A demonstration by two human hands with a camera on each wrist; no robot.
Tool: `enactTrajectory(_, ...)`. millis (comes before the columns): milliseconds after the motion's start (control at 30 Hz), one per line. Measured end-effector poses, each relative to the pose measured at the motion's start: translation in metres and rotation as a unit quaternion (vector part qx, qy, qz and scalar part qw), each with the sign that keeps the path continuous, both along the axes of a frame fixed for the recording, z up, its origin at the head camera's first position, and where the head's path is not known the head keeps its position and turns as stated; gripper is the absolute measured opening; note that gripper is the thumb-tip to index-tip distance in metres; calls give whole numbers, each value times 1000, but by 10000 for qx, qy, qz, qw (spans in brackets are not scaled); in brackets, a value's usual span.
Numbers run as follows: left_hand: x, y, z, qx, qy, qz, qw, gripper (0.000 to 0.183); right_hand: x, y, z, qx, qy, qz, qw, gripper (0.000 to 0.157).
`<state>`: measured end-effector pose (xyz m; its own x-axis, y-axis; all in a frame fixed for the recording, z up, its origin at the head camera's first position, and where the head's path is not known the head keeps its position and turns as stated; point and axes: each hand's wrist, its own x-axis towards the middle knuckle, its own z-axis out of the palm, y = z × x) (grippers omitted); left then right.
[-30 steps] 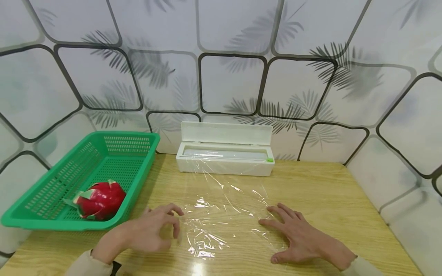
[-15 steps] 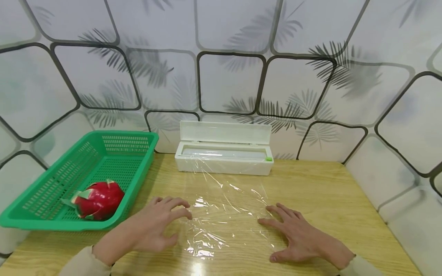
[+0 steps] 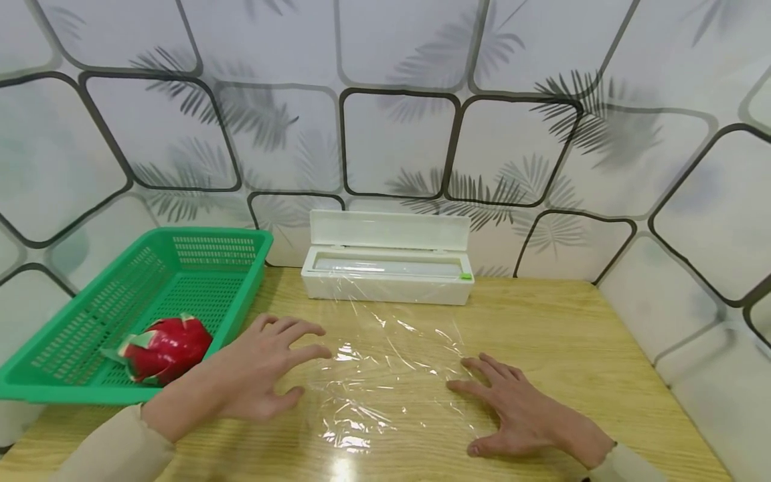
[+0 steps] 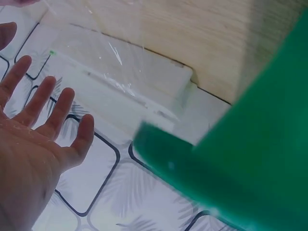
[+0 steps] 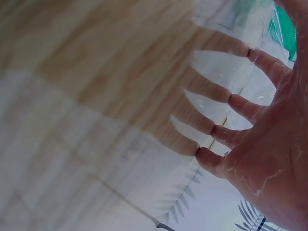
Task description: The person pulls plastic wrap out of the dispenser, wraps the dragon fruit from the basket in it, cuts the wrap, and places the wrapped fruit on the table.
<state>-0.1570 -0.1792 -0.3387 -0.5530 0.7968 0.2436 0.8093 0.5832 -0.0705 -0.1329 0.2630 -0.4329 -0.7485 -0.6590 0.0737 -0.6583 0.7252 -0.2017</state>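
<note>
"Across the wooden table point(image 3: 542, 314), what lies between the two hands?"

"A clear sheet of cling film point(image 3: 373, 375), wrinkled, its far end running up to the white dispenser box point(image 3: 388, 289)."

"Is either hand gripping it?"

"No. The right hand point(image 3: 517, 410) rests its fingertips by the film's right edge, fingers spread, grasping nothing. The left hand point(image 3: 265, 368) is beside the left edge, fingers apart and likewise free; I can't tell whether it touches the film."

"And that box?"

"Near the wall point(image 3: 400, 144), lid point(image 3: 390, 231) raised, with a film roll point(image 3: 385, 268) inside and a small green tab point(image 3: 466, 276) at its right end."

"Anything leftward?"

"A green plastic basket point(image 3: 201, 294), with a red dragon fruit point(image 3: 168, 349) lying inside."
</note>
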Motion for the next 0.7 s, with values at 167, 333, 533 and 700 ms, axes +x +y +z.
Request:
enactTrajectory(167, -2, -5, 10, -79, 243, -99, 9996, 54, 0, -1, 1, 1, -73, -29, 10000, 85)
enactTrajectory(333, -3, -8, 18, -205, 282, -195, 9992, 52, 0, -3, 3, -10, -72, -32, 10000, 84)
enactTrajectory(533, -2, -14, 27, -426, 186, -174, 9988, 53, -1, -3, 2, -2, -73, -15, 10000, 84)
enactTrajectory(700, 1, -18, 32, -638, 59, -149, 9978, 51, 0, -1, 0, 17, -41, -66, 10000, 85)
